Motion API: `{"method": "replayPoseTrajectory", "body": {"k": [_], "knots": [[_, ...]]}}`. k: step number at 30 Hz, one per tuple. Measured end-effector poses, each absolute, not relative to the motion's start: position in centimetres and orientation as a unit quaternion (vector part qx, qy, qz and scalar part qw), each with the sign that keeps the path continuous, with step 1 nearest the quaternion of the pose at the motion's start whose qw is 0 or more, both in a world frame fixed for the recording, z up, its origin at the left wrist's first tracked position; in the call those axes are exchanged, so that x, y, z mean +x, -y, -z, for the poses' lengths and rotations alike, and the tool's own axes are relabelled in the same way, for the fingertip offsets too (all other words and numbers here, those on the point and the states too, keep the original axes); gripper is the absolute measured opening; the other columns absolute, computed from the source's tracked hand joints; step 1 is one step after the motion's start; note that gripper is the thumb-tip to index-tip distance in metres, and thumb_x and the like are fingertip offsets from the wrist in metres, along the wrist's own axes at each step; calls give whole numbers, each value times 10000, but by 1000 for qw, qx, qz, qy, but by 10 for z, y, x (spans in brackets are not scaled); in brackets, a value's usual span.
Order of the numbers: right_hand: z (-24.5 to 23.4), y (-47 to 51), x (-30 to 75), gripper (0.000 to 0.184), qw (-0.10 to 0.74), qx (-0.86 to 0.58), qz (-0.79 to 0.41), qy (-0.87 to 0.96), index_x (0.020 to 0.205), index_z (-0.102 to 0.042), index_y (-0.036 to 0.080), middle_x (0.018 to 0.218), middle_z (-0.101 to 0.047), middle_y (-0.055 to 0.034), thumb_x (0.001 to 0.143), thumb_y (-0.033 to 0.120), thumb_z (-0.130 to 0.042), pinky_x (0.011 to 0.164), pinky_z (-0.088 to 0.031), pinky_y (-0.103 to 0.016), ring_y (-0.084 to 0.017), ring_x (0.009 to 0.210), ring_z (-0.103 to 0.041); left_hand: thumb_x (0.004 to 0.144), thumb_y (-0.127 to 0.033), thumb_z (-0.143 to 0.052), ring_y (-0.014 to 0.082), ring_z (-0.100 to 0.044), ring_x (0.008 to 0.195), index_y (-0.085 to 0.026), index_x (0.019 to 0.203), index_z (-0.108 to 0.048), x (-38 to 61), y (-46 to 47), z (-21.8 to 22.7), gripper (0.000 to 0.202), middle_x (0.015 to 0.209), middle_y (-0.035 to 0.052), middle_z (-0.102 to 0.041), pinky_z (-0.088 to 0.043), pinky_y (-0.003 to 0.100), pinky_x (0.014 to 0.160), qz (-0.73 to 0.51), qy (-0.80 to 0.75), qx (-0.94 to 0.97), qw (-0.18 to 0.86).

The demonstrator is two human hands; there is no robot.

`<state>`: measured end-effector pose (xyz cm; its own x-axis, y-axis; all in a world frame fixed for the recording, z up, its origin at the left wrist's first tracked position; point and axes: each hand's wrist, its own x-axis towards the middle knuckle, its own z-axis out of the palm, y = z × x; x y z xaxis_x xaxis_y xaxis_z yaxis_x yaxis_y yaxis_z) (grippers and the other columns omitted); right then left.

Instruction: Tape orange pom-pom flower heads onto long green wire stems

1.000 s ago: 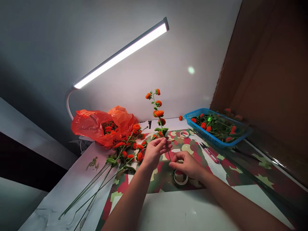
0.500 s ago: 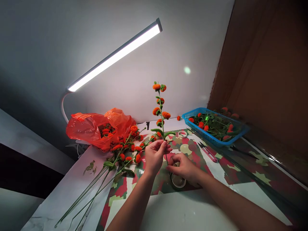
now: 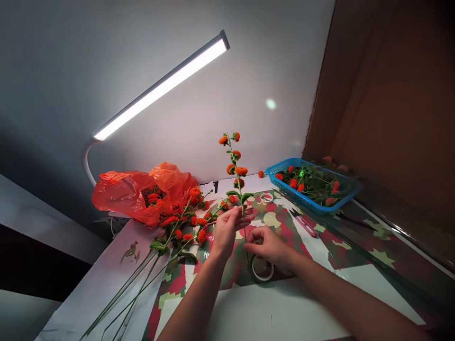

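An upright stem of orange fuzzy flowers (image 3: 239, 183) with green leaves stands in front of me. My left hand (image 3: 227, 232) is beside it below the leaves, fingers stretched out, with the stem lying across them. Lower down, my right hand (image 3: 268, 245) is closed, its thumb and forefinger pinched at the thin stem. Under the right hand is a roll of dark tape (image 3: 262, 278) with a pale core; the hand partly covers it. Whether a strip of tape runs between the fingers is too small to tell.
Finished-looking flower stems (image 3: 152, 255) lie at left beside a red plastic bag (image 3: 117, 194) of flowers. A blue basket (image 3: 320, 208) holds more at right. Pink thread snips (image 3: 305, 225), a white tape ring (image 3: 266, 198) and dark pliers (image 3: 355, 221) lie nearby. A lamp (image 3: 163, 87) shines above.
My left hand has loosened from its pinch, its fingers now straighter. The flower stem has dipped and tilted slightly left at its top. The whole view has shifted a little.
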<state>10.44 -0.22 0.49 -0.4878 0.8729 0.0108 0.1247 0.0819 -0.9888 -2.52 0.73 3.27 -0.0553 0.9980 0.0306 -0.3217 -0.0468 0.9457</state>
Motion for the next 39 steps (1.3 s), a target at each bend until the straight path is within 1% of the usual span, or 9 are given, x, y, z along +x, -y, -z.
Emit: {"method": "replayPoseTrajectory", "body": {"k": [2, 5, 9, 15, 19, 23, 28, 32, 39], "knots": [[-7, 2, 105, 181, 331, -380, -577, 643, 583, -501, 151, 578, -476, 26, 676, 254, -618, 481, -324, -215, -88, 528, -421, 731, -392, -613, 235, -674, 757, -96, 823, -647, -28, -10, -35, 312, 834, 142, -706, -517, 335, 673, -593, -380, 375, 603], [-9, 3, 105, 184, 338, -376, -569, 648, 580, -496, 153, 573, -469, 29, 675, 250, -620, 489, -328, -217, -87, 529, -418, 702, -312, -644, 224, -657, 819, -99, 822, -670, -29, -12, -36, 246, 843, 128, -704, -506, 316, 706, -594, -366, 365, 616], [-9, 4, 105, 162, 343, -383, -540, 666, 566, -499, 152, 575, -487, 25, 675, 209, -603, 520, -338, -221, -93, 551, -431, 604, -221, -730, 149, -634, 713, -125, 800, -690, -30, -13, -34, 222, 745, 58, -690, -497, 259, 680, -604, -376, 349, 610], [-8, 4, 107, 139, 354, -407, -477, 694, 553, -538, 150, 570, -518, 16, 662, 196, -611, 510, -328, -218, -97, 552, -438, 527, -225, -803, 78, -576, 542, -130, 785, -675, -38, -16, -30, 303, 620, -15, -636, -454, 197, 566, -596, -431, 385, 557], [-8, 1, 109, 202, 328, -379, -555, 664, 611, -567, 150, 601, -532, 4, 684, 323, -641, 462, -355, -209, -96, 531, -448, 525, -216, -806, 109, -631, 604, -127, 792, -650, -44, -21, -29, 322, 691, 25, -677, -484, 212, 607, -611, -427, 351, 567], [-6, -2, 110, 307, 304, -341, -643, 615, 644, -545, 153, 542, -476, 32, 668, 437, -658, 395, -337, -197, -75, 456, -390, 556, -166, -782, 115, -657, 654, -129, 779, -628, -45, -24, -28, 274, 782, 60, -706, -504, 204, 647, -612, -399, 306, 611], [-2, -5, 110, 337, 312, -358, -625, 620, 627, -527, 150, 553, -493, 24, 647, 454, -670, 399, -371, -190, -85, 489, -434, 634, -107, -672, 154, -673, 705, -120, 804, -593, -43, -22, -29, 188, 830, 98, -713, -515, 256, 702, -598, -369, 304, 644], [3, -6, 110, 340, 324, -374, -602, 627, 600, -498, 157, 529, -466, 35, 654, 450, -662, 385, -383, -196, -87, 464, -442, 642, -103, -605, 173, -677, 748, -130, 890, -581, -42, -19, -31, 251, 894, 109, -708, -508, 268, 709, -588, -342, 320, 660], [10, -8, 110, 315, 326, -376, -578, 646, 621, -477, 165, 524, -479, 41, 685, 426, -640, 370, -375, -201, -84, 415, -454, 636, -123, -684, 156, -670, 753, -154, 898, -589, -40, -18, -31, 280, 973, 93, -689, -495, 251, 713, -588, -345, 348, 644]]}}
